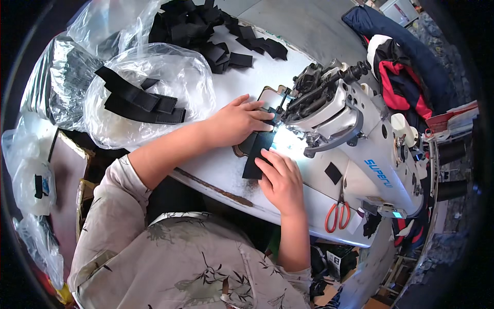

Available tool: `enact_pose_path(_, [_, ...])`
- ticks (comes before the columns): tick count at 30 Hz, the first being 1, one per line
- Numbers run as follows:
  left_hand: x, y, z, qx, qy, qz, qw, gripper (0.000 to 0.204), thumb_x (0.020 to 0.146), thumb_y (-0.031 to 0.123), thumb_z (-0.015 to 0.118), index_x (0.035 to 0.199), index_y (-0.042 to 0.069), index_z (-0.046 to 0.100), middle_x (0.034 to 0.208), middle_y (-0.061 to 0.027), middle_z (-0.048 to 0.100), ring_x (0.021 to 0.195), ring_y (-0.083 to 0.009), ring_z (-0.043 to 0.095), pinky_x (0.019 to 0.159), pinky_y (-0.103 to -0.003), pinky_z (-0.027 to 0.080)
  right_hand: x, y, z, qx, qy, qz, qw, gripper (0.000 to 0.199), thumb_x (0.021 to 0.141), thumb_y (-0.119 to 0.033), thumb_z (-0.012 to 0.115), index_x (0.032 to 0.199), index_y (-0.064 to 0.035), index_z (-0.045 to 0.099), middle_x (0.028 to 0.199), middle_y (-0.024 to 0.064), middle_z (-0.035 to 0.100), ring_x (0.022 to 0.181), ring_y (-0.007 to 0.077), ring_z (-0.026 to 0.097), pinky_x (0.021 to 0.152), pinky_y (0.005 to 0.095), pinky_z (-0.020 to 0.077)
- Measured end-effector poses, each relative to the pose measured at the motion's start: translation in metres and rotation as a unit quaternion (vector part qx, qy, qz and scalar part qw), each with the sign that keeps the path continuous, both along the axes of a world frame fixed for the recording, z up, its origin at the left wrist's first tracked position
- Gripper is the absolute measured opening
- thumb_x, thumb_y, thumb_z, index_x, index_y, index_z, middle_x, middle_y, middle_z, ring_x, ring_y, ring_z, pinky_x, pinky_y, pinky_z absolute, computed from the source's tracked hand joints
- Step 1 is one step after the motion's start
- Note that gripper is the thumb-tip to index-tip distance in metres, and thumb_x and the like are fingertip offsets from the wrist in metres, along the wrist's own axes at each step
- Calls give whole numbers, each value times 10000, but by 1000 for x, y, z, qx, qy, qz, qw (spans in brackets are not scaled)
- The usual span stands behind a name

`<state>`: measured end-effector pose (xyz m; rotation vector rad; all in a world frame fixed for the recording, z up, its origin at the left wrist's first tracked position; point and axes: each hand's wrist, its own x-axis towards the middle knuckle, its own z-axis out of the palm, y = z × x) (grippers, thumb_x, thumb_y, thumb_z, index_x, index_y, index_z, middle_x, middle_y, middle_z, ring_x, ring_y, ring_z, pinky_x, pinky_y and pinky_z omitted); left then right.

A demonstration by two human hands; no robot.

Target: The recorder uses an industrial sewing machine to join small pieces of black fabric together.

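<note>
A black fabric strip (pixel 252 166) lies on the white table under the needle area of a white sewing machine (pixel 342 121), lit by a bright lamp. My left hand (pixel 237 121) rests flat across the strip's far part, fingers stretched out beside the presser foot. Along the strip's near right edge, my right hand (pixel 281 181) lays its extended fingertips on the fabric. The thumbs are partly hidden. To the left of my left hand, several stitched black strips (pixel 141 100) lie on a clear plastic bag (pixel 198 77).
Many black fabric pieces (pixel 190 31) are heaped at the table's far side. Red-handled scissors (pixel 337 216) and a small black square (pixel 333 173) lie right of my right hand. A silvery bag (pixel 67 82) stands far left; dark clothing (pixel 401 77) sits behind the machine.
</note>
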<state>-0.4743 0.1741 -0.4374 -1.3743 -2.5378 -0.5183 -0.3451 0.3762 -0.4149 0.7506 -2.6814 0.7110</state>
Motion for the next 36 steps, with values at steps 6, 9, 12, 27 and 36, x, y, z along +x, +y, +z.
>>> enact_pose_path(6, [-17,6,0,-5,25,-7,1000,317,871,117,564,1144,169,717,1280,10,638,1366,-212,481,1192,-447,304,-3,-2,-2,17,33,-1,999,368,737,-7,675,1098,-71,706,1220,76,665,1124,279,625,955,408,493])
enact_pose_path(9, [-21,6,-7,40,43,-26,998,280,858,130,572,1095,147,721,1202,-15,654,1321,-218,518,1173,-411,339,-4,-4,-3,14,29,-2,999,368,738,-11,678,1099,-71,706,1224,71,666,1117,276,626,953,407,495])
enact_pose_path(12, [-21,7,-4,62,70,-49,994,269,846,137,578,1072,134,723,1166,-33,652,1266,-230,555,1153,-393,372,-3,-2,-2,7,31,-9,999,304,756,-28,673,1055,-67,709,1202,65,675,1100,272,629,929,409,498])
enact_pose_path(27, [14,-1,15,34,64,-42,996,269,790,164,631,1037,124,728,1040,-36,613,993,-230,601,878,-359,508,-4,31,-9,-51,201,-225,952,187,942,-98,589,1077,-11,685,1165,161,657,1111,342,594,1014,460,429])
enact_pose_path(36, [0,-2,12,56,43,-53,996,259,785,167,640,1018,128,745,1065,-12,643,1026,-223,606,939,-369,504,-9,17,-19,83,51,-219,971,233,940,-231,631,1137,-123,691,1216,55,684,1163,271,617,1115,487,353])
